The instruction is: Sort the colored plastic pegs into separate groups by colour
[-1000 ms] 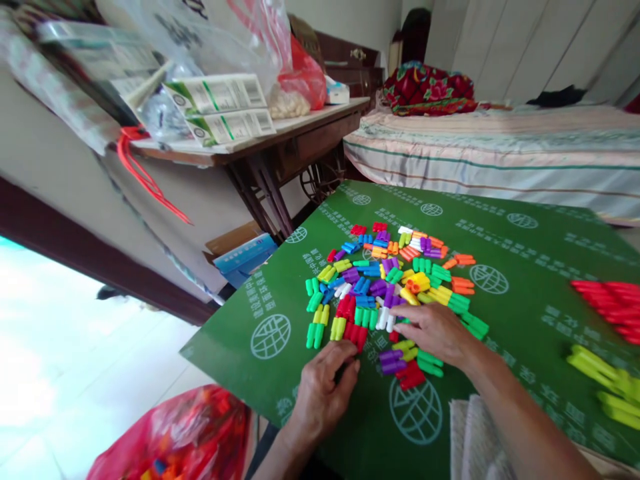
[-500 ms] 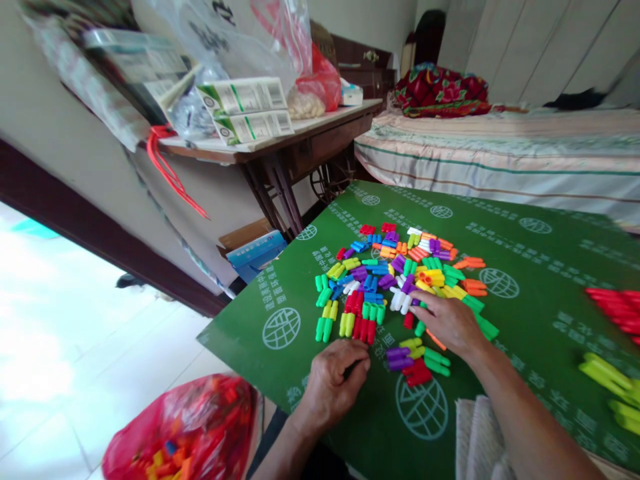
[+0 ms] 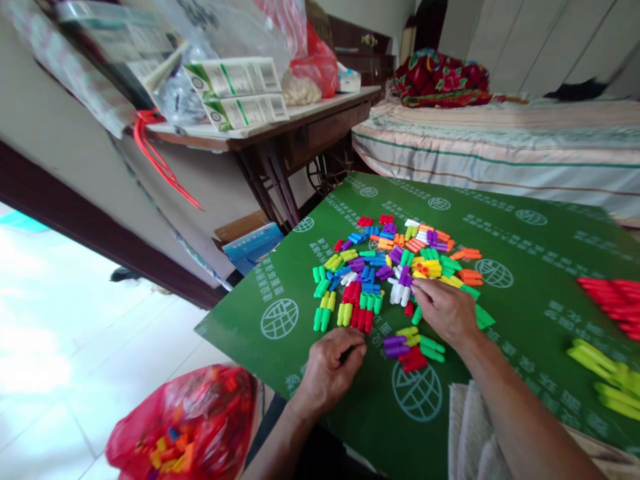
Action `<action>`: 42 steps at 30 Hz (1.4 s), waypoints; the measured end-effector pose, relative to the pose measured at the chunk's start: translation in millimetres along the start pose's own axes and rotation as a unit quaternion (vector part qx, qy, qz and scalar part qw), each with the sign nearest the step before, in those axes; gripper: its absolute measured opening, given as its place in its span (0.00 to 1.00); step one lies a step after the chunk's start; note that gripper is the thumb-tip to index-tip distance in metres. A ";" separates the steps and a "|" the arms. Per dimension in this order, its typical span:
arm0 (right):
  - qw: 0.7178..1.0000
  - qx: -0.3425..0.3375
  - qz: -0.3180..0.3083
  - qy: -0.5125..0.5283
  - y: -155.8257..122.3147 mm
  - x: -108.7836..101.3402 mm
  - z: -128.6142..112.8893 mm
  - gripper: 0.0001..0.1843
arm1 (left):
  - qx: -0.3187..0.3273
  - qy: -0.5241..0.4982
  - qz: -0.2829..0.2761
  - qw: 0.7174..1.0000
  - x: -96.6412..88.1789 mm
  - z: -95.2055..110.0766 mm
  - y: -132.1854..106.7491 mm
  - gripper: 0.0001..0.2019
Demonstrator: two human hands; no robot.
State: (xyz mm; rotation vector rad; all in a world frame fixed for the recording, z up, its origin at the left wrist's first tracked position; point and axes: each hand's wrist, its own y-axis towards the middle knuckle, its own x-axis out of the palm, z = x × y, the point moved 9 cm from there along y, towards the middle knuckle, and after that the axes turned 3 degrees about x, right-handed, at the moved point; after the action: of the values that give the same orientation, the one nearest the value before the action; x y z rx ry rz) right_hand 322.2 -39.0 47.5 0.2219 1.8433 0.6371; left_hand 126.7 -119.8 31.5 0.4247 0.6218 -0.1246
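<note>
On the green bench, a purple piece lay beside white pieces at the fingertips of the right hand (a narrowed grip; whether it held the piece, I couldn't tell). The left hand curled loosely near red pieces, any contents hidden. Beside the bench sat a red bag.

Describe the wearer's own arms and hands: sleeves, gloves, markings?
Left hand and right hand: both human, ungloved. Left forearm and right forearm: bare, no sleeve in view. No watch, bracelet, cable or marking visible; a ring could be hidden.
</note>
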 end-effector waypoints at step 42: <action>0.954 0.094 0.023 0.284 -2.9 14.4 32.3 0.15 | 0.061 0.041 -0.043 0.996 19.0 31.1 -9.7 0.06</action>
State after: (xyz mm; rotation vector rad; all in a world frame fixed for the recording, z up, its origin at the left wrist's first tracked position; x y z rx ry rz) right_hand 347.0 -24.8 26.6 0.2209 2.4653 0.5953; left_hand 156.5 -141.4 39.7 0.5242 0.7163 -0.2285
